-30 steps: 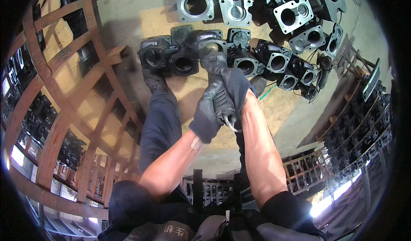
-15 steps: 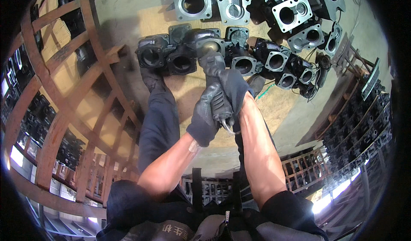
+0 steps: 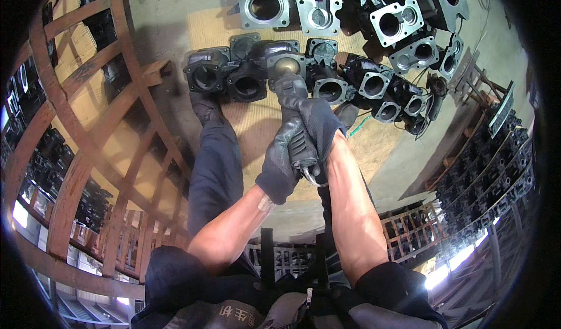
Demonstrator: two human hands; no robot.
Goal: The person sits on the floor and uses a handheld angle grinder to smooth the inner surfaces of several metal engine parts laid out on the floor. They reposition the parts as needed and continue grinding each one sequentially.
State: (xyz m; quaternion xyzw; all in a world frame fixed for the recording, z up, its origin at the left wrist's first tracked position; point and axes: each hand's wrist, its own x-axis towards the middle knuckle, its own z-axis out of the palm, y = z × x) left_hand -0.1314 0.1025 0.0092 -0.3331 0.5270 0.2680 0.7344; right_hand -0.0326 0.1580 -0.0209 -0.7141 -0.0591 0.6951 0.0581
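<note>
Both my hands wear dark grey gloves and are closed around a black corded angle grinder (image 3: pixel 302 147). My left hand (image 3: pixel 278 165) wraps the rear of its body, beside the vent slots. Further forward, my right hand (image 3: pixel 319 122) grips it near the head. The grinder's head points away from me, against the near edge of a black cast pipe fitting (image 3: pixel 273 63) with a square flange. A brassy round patch shows at that flange; I cannot tell whether it is a disc or the bore. More black flanged fittings (image 3: pixel 246 87) stand on either side.
Castings with bright machined flanges (image 3: pixel 264 8) lie at the far side and far right. Brown cardboard (image 3: pixel 263 127) covers the floor beneath. A rusty metal rack (image 3: pixel 87 136) rises on the left. Stacked dark castings (image 3: pixel 485 165) fill the right, and a thin green strip (image 3: pixel 359 125) lies near the fittings.
The view has shifted very slightly. Both hands keep their grip on the angle grinder, and its head stays at the same fitting.
</note>
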